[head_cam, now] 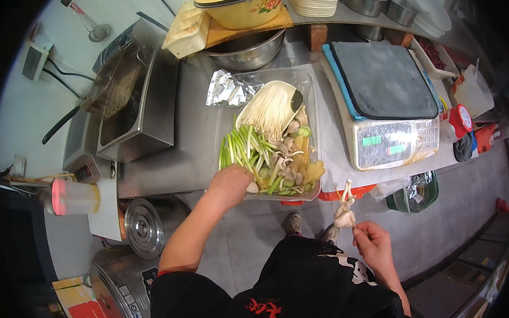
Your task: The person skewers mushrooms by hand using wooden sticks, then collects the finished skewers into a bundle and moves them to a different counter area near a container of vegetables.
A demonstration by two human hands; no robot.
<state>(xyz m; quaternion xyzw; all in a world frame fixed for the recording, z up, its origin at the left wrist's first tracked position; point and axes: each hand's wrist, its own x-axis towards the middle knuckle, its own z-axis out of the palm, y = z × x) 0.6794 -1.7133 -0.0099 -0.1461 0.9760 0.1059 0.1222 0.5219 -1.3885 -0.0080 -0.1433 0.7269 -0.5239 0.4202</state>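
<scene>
My right hand (373, 241) pinches the lower end of a thin skewer, which carries pale oyster mushrooms (345, 218). It is held over the floor, in front of the table edge. My left hand (232, 184) reaches into the near left corner of a clear plastic tub (313, 84), against cut scallions (245, 144). Its fingers are curled, and what they hold is hidden; a small pale piece (252, 187) shows beside the fingertips. Inside the tub are also enoki mushrooms (269, 108) in a white dish, loose oyster mushrooms (287, 172), cucumber slices (303, 132) and yellowish flat slices (315, 171).
Crumpled foil (229, 89) lies over the tub's far left corner. To the right stands a weighing scale (384, 78); to the left, a steel fryer (156, 103) with a wire basket. A shelf holds a yellow enamel basin (246, 10). Below is a green bin (429, 195).
</scene>
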